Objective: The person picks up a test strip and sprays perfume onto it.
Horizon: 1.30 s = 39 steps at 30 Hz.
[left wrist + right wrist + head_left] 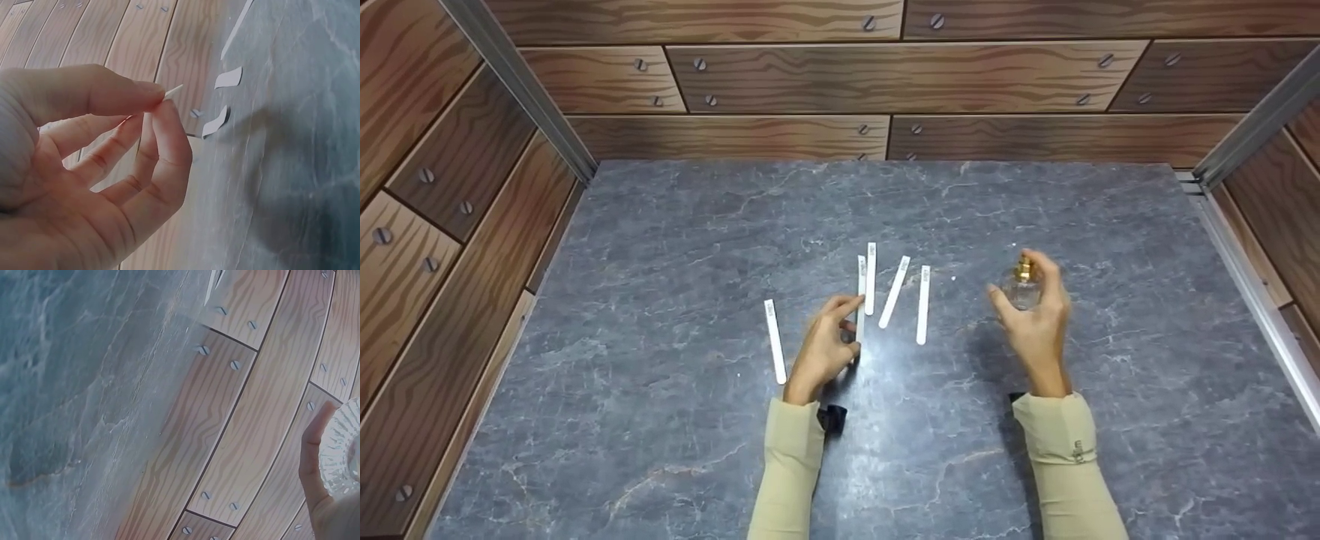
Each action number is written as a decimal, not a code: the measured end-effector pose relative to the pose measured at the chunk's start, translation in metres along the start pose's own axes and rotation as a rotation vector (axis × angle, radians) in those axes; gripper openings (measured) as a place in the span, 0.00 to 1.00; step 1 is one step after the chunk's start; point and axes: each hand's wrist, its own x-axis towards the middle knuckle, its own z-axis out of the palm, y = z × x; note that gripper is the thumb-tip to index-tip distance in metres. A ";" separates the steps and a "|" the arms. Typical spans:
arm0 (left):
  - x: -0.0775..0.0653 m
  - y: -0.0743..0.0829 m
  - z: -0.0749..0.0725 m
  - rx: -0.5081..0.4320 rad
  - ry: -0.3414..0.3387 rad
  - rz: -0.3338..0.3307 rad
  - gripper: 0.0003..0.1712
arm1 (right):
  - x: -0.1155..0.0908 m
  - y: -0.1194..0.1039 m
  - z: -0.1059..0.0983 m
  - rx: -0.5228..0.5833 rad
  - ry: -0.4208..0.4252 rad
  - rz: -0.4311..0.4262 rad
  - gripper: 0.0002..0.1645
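1. A white strip (862, 271) is pinched by the left hand (829, 345) above the table (660, 442).
2. A bottle (1022, 295) is gripped by the right hand (1041, 322), with a fingertip placed on its gold top (1023, 270).
3. The hands are placed well apart.
4. On the table, three other strips (895, 292) are seen right of the pinched one, and a fifth strip (775, 343) left.

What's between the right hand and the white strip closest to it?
In the head view, just tabletop and one tiny white speck lie between the right hand and that white strip.
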 end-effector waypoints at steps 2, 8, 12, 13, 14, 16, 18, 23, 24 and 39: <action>0.000 0.001 0.000 0.003 -0.003 -0.004 0.41 | 0.000 0.000 0.000 0.001 0.001 -0.003 0.35; 0.002 0.003 0.000 0.022 0.003 0.014 0.41 | -0.001 0.001 0.004 -0.017 0.008 0.023 0.35; 0.002 0.005 0.002 0.029 0.015 0.032 0.40 | 0.000 0.000 0.007 -0.021 0.013 0.032 0.35; 0.002 0.005 0.002 0.023 0.013 0.034 0.40 | 0.000 0.000 0.008 -0.020 0.017 0.034 0.35; 0.002 0.006 0.002 0.017 0.008 0.037 0.40 | 0.000 0.000 0.008 -0.017 0.018 0.034 0.35; 0.002 0.008 0.002 -0.001 -0.005 0.042 0.40 | 0.000 -0.001 0.010 -0.022 0.020 0.035 0.34; 0.002 0.010 0.003 -0.019 -0.021 0.046 0.40 | 0.001 -0.002 0.011 -0.025 0.018 0.030 0.34; 0.004 0.013 0.005 -0.014 -0.041 0.051 0.39 | 0.002 0.000 0.014 -0.019 0.011 0.010 0.35; 0.004 0.014 0.005 -0.007 -0.042 0.048 0.39 | 0.001 0.000 0.015 -0.016 0.007 0.010 0.35; 0.003 0.022 0.008 0.046 -0.016 0.077 0.40 | 0.001 -0.002 0.022 -0.012 -0.035 0.029 0.36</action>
